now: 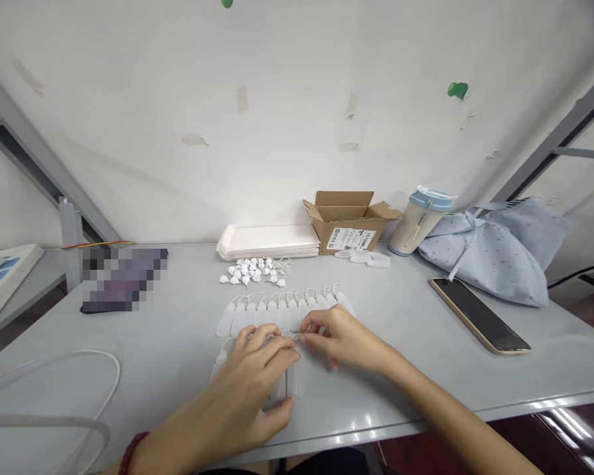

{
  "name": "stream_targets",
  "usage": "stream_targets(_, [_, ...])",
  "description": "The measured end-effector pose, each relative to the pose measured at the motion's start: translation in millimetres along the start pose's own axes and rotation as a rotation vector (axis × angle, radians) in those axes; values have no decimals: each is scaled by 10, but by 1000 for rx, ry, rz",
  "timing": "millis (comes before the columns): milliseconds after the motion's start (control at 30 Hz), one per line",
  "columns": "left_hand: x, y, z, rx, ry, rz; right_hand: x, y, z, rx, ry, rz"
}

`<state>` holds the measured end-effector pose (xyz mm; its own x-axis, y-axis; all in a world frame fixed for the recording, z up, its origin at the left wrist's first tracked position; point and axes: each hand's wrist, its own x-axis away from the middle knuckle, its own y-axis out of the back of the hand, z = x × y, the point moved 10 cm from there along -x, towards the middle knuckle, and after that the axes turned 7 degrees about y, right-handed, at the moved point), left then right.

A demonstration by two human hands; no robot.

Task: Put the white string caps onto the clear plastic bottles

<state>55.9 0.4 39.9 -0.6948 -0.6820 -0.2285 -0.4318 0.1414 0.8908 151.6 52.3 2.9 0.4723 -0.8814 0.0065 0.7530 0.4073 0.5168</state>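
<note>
Clear pouch [291, 384] lies under the spread left hand [257, 379]; the right hand [339, 338] pinches its top.

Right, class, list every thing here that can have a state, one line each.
Brown cardboard box: flaps open.
Cream tumbler with blue lid: lid on, upright.
Black-screened phone: face up, screen dark.
Translucent white plastic pieces: lying flat in a row.
Left hand: draped over pieces, grip hidden.
Right hand: fingers pinched together.
</note>
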Motion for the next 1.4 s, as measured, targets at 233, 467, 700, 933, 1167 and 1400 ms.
stream_targets(233, [-75,-39,-19,5,7,114,40,115,17,-21,-77,-32])
stream_targets(467, [46,-19,106,-43,33,49,98,-121,1,-83,-78,218])
stream_targets(700, [175,-37,278,-67,40,1,136,-309,-47,-71,-108,314])
stream_targets(933, [120,-3,235,-148,4,-89,89,-301,124,207,18,268])
stream_targets(1167, [204,95,297,-180,36,-148,63,-332,166,329,105,238])
stream_targets(1400, [264,140,335,-182,82,-159,82,-381,235,358,206,263])
